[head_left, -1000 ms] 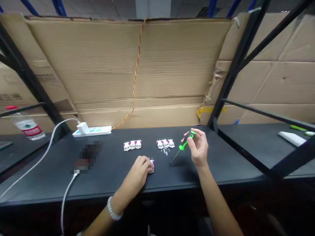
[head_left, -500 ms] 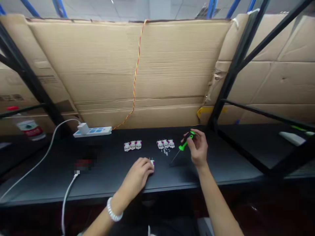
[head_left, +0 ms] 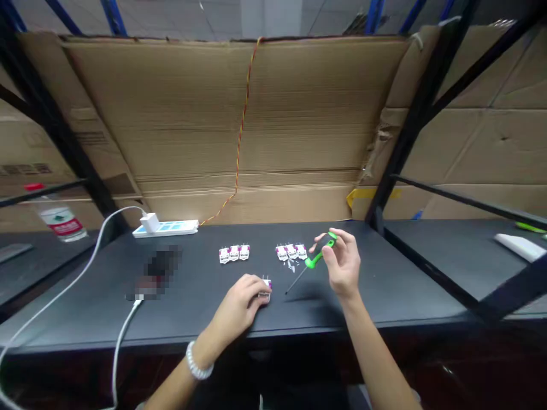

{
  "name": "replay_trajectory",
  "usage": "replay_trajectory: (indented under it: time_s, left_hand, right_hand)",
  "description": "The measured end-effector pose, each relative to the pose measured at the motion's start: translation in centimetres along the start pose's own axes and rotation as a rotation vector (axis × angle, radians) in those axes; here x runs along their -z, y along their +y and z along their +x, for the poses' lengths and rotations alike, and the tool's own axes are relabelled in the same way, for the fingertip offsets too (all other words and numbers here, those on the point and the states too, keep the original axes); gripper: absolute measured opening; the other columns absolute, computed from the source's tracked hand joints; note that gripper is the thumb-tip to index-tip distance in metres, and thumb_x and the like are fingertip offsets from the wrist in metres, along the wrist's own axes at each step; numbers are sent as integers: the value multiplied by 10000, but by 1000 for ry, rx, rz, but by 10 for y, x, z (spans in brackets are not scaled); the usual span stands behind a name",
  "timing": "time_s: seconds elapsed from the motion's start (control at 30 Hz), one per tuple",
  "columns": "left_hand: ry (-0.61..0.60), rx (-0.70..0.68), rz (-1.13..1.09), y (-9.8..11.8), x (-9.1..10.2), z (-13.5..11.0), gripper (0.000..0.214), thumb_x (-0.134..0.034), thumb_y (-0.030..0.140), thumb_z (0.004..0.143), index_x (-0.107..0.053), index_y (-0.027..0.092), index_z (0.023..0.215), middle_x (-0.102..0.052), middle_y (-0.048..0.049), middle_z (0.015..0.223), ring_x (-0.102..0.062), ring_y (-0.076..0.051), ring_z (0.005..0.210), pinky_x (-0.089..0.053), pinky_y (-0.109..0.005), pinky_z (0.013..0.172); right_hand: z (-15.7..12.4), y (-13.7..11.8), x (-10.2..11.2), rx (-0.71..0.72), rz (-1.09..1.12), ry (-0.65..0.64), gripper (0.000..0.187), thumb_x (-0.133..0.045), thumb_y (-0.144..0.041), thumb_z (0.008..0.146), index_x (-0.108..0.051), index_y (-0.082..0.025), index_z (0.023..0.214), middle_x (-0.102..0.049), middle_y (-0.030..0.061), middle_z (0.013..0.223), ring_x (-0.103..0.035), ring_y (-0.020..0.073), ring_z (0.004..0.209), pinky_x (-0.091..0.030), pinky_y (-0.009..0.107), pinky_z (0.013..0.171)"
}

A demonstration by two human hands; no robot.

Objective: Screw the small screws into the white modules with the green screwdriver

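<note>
My left hand (head_left: 245, 300) is closed on a small white and purple part (head_left: 266, 283) with thin pins at its top, keeping it on the black tabletop (head_left: 188, 319). Fingers cover most of that part. In my right hand (head_left: 343, 259) is a green and black screwdriver (head_left: 315, 259), its shaft slanting down to the left. The tip ends a little right of the held part, apart from it. Behind stand two groups of similar white and purple parts, one at the left (head_left: 234, 253) and one at the right (head_left: 291, 251). Small loose pieces (head_left: 292, 266) lie before the right group.
A white power strip (head_left: 177, 228) with a plugged-in adapter lies at the back left. A white cable (head_left: 92, 256) runs down from it. A blurred dark object (head_left: 160, 270) has another cable attached. Black shelf posts (head_left: 405, 131) flank the table, with cardboard (head_left: 299, 125) behind.
The screwdriver has swung left and its tip is closer to the part in my left hand. My left hand keeps its hold. The whole view has shifted slightly.
</note>
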State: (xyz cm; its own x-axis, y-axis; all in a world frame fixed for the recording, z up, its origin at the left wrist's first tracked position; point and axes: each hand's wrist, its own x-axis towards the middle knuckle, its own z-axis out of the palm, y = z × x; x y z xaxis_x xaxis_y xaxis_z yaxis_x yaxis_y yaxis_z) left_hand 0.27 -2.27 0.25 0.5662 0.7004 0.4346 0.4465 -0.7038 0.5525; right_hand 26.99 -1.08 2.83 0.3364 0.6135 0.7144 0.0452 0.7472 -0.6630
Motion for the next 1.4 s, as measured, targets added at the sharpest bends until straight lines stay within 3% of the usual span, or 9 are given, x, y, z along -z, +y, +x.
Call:
replay_trajectory:
  time_s: [0.27,0.5,1.4]
  left_hand:
    - [-70,102,-23,-7,4,-5,502,-728,175,926,-638,272,1410,-575,-125,1550,-539,-318,1442,-421,-553,1241]
    - [-50,124,-88,-8,1,-5,396,-694,200,961,-659,250,1352,-688,-102,1395,-656,-279,1289,-510,-468,1160]
    - [-52,149,-59,-9,0,-6,386,-726,224,956,-687,250,1339,-667,-92,1369,-667,-271,1253,-515,-427,1143]
  right_hand:
    - [-17,-10,-31,17,24,-48,355,-706,-352,993,-582,-295,1321,-773,82,1112,-803,224,874,-701,393,762]
    - [-23,-9,-39,-5,30,-61,347,-691,-354,1006,-580,-296,1329,-775,93,1116,-810,230,860,-705,404,741]
    - [-24,-3,-38,-15,54,-57,346,-709,-345,993,-599,-294,1318,-781,87,1101,-809,224,862,-701,380,729]
